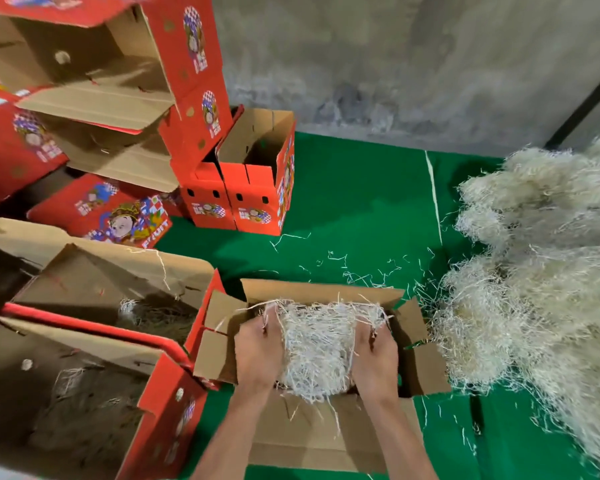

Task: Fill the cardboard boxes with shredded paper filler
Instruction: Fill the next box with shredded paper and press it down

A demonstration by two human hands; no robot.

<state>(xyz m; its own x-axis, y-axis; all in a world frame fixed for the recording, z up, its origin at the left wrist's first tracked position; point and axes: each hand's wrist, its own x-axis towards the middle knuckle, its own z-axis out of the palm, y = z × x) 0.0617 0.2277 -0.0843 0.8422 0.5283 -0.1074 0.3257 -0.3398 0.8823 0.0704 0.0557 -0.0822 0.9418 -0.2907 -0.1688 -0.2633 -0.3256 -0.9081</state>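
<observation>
Stringy paper shreds, seemingly hand-pressed.

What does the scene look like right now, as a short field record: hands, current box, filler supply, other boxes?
left hand: pressing the wad's left side
right hand: pressing its right side
wad of shredded paper: in the open box
open box: flaps spread, on green mat
filler pile: right of box
red boxes: stacked at left
</observation>
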